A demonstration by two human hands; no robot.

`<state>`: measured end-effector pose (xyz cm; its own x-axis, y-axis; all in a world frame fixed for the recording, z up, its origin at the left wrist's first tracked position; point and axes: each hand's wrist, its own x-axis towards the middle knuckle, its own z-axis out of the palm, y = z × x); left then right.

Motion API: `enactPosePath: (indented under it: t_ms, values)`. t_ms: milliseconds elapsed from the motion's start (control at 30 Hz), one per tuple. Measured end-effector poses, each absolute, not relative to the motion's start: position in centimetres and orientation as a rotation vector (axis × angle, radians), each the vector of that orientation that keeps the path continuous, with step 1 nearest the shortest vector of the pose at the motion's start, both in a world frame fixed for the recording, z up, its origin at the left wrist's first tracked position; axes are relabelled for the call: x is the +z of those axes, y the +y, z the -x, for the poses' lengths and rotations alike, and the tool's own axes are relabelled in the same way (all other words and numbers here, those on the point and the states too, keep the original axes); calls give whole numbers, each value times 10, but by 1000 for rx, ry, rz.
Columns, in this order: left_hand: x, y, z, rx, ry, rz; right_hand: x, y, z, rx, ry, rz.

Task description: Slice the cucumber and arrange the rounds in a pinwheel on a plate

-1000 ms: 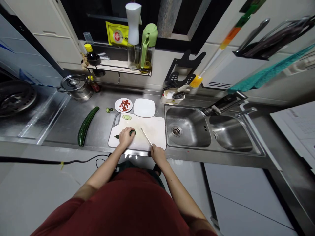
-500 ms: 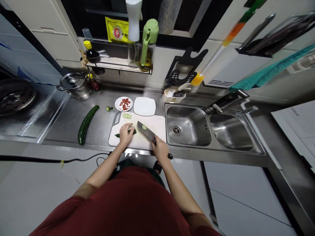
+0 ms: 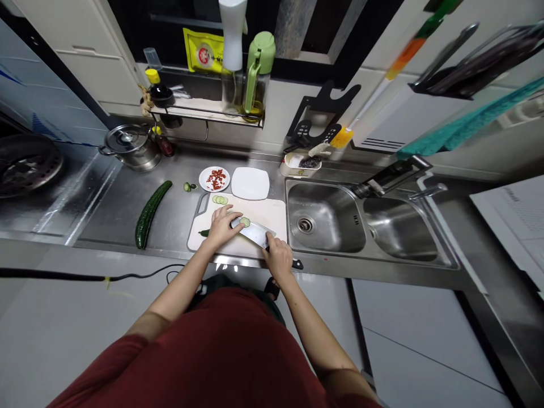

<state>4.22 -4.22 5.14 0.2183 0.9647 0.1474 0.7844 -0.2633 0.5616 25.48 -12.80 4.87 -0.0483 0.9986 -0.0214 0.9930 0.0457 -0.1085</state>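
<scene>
My right hand [image 3: 278,258] is closed round the black handle of a cleaver [image 3: 257,233]. Its shiny blade slants over the white cutting board [image 3: 272,212], a pale cucumber slice [image 3: 245,222] stuck to its upper face near the tip. Curled over the cut cucumber [image 3: 204,233], my left hand [image 3: 221,228] hides most of it; only the dark green left end shows clearly. The left fingertips are right beside the blade and the slice. Several cut cucumber slices [image 3: 220,200] overlap at the board's upper left.
A whole cucumber [image 3: 152,215] lies left of the board, with small cucumber ends [image 3: 189,186] nearby. Behind the board are a plate of chopped red pieces [image 3: 203,180] and a white plate [image 3: 250,183]. The double sink [image 3: 325,247] adjoins on the right; a lidded pot [image 3: 140,158] stands left.
My left hand has moved right to the blade, covering more of the cut cucumber. The cleaver's blade has tilted flatter and now reflects light. Its slice has shifted slightly left.
</scene>
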Motion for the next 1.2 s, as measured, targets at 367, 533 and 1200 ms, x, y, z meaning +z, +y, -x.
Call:
enactPosePath:
  t_ms: [367, 533, 1200]
  values:
    - [54, -44, -44, 570, 1541, -2121, 49, -133, -254, 282, -2241, 2196]
    - [56, -47, -52, 623, 1496, -2106, 48, -137, -254, 279, -2236, 2204]
    - [9, 39, -29, 629, 2172, -1352, 28, -145, -268, 400, -1993, 2389]
